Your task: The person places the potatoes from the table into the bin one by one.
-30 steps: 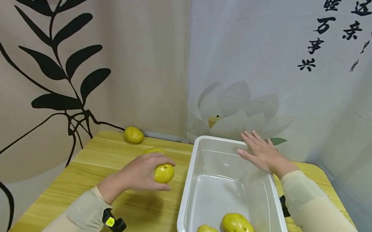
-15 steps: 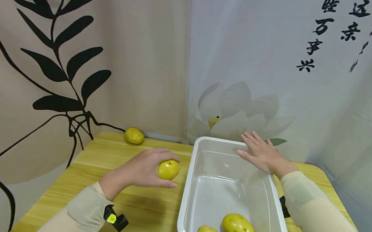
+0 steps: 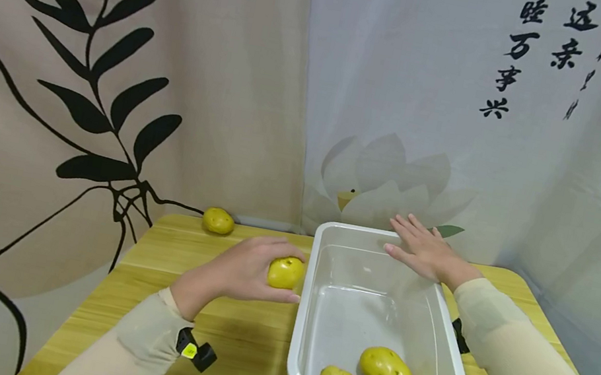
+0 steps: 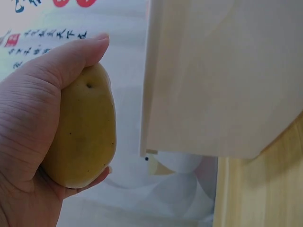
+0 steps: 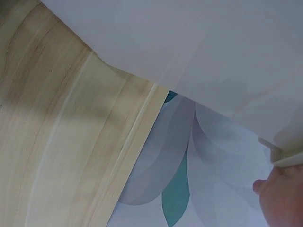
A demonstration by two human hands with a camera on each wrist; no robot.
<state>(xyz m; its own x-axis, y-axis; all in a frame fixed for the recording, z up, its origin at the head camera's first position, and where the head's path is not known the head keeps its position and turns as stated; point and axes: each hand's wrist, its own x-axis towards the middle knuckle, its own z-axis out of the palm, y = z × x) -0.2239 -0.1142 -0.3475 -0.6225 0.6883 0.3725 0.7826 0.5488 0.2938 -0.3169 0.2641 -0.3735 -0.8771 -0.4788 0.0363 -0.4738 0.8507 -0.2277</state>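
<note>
The left hand (image 3: 246, 272) clamps thumb and fingers around a potato (image 3: 286, 273) just beside the white tub (image 3: 305, 296); the right hand (image 3: 424, 252), fingers extended, rests on its rim.

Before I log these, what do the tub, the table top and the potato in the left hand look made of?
Tub: probably moulded plastic, glossy off-white; smooth rounded rim, bright highlights inside.
Table top: wood or wood-look laminate, low sheen; yellowish grain streaks, can't tell which.
Potato in left hand: smooth yellow skin with dark pits; real or a model, unclear.
</note>
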